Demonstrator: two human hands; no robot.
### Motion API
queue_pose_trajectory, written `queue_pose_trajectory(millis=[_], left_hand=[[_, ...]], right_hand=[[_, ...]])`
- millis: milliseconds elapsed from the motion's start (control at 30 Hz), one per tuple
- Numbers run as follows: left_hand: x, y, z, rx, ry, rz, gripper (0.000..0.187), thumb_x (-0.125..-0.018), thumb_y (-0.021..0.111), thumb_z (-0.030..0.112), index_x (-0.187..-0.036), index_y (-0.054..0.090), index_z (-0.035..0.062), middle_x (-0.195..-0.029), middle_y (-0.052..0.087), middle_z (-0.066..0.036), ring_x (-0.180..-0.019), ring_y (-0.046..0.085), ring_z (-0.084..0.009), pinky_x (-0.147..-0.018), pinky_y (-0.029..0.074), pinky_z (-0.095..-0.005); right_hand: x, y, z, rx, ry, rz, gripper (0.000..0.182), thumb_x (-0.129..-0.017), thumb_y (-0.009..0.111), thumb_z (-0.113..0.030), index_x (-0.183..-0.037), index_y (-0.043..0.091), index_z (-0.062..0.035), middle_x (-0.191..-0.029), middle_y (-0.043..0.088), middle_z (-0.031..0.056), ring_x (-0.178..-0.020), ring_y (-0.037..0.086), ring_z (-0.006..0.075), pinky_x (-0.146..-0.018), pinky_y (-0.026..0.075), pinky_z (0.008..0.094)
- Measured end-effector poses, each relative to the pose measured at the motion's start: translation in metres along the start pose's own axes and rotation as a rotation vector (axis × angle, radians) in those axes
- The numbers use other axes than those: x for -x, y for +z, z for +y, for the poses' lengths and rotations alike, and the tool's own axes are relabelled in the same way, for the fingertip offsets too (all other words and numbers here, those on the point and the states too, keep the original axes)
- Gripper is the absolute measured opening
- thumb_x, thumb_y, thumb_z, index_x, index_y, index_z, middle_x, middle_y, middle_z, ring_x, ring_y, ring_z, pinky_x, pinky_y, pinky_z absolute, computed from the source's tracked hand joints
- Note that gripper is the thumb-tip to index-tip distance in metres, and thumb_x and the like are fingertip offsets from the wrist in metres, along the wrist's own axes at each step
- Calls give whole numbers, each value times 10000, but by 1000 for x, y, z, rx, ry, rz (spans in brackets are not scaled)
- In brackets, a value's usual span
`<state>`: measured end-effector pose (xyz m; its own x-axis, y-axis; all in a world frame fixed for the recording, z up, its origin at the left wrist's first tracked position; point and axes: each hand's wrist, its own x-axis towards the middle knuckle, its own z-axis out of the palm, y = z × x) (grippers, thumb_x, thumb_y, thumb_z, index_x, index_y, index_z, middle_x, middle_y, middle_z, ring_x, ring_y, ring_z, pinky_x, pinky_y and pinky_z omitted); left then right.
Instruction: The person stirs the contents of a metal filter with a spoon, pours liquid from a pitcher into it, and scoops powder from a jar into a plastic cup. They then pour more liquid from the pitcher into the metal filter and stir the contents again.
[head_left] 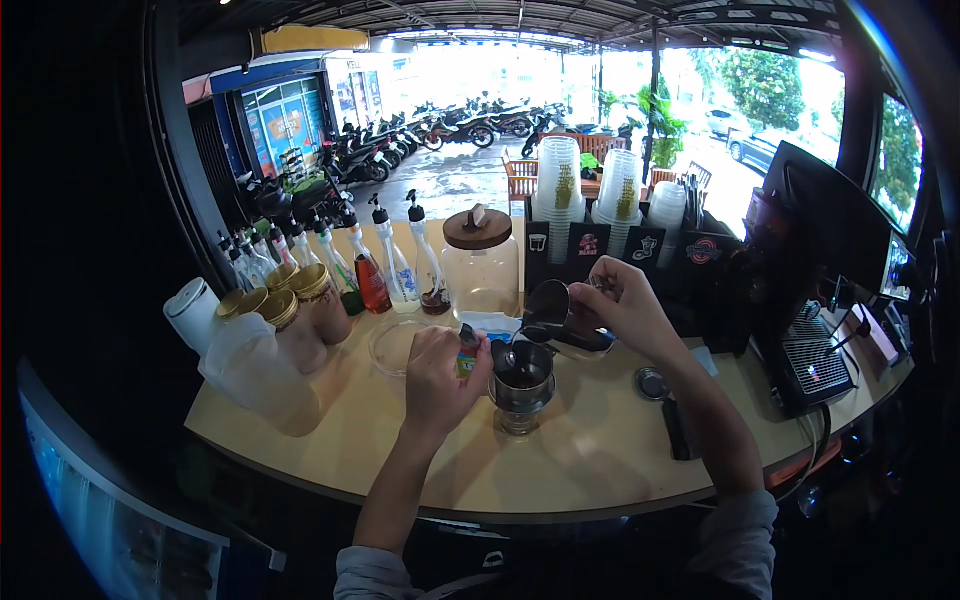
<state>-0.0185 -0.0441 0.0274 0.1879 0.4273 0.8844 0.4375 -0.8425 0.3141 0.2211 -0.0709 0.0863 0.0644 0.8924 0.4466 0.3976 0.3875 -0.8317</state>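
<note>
My right hand point(630, 308) is closed around a dark metal pitcher point(549, 308), tilted toward the left. Below its mouth stands a metal drip filter point(522, 396) with dark contents, set on a small clear glass point(518, 420). My left hand point(440, 372) is closed on a spoon point(503, 354), whose bowl is at the filter's left rim. Whether liquid runs from the pitcher cannot be made out. Behind my hands lies a colourful packet point(468, 362), partly hidden.
Syrup bottles point(370, 278) with pumps and gold-lidded jars point(283, 305) stand left. A wooden-lidded jar point(480, 265) and stacked plastic cups point(560, 185) are at the back. A round metal lid point(652, 383), a black object point(681, 430) and an espresso machine point(805, 350) stand right.
</note>
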Motion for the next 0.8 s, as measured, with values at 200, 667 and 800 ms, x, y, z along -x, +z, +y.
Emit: queue_pose_trajectory(millis=[200, 667, 800], left_hand=[[-1, 0, 2, -32, 44, -4, 141, -777, 696, 75, -758, 559, 49, -684, 595, -68, -700, 573, -277, -734, 425, -401], [5, 0, 2, -9, 135, 10, 80, -807, 697, 77, -885, 685, 62, -702, 609, -53, -621, 546, -218, -826, 455, -379], [7, 0, 3, 16, 159, 1, 68, -820, 688, 81, -888, 687, 76, -755, 623, -44, -637, 553, -216, -856, 449, -388]], right_hand=[[5, -10, 15, -31, -11, -28, 264, -873, 681, -162, -731, 483, -58, -591, 479, -58, -534, 389, -16, -439, 292, 200], [62, -14, 149, -548, 286, 297, 216, -879, 623, -120, -724, 474, -104, -631, 488, -36, -560, 435, 41, -521, 346, 215], [76, 3, 190, -644, 341, 414, 209, -864, 596, -76, -708, 460, -112, -602, 444, -30, -547, 388, 68, -543, 310, 245]])
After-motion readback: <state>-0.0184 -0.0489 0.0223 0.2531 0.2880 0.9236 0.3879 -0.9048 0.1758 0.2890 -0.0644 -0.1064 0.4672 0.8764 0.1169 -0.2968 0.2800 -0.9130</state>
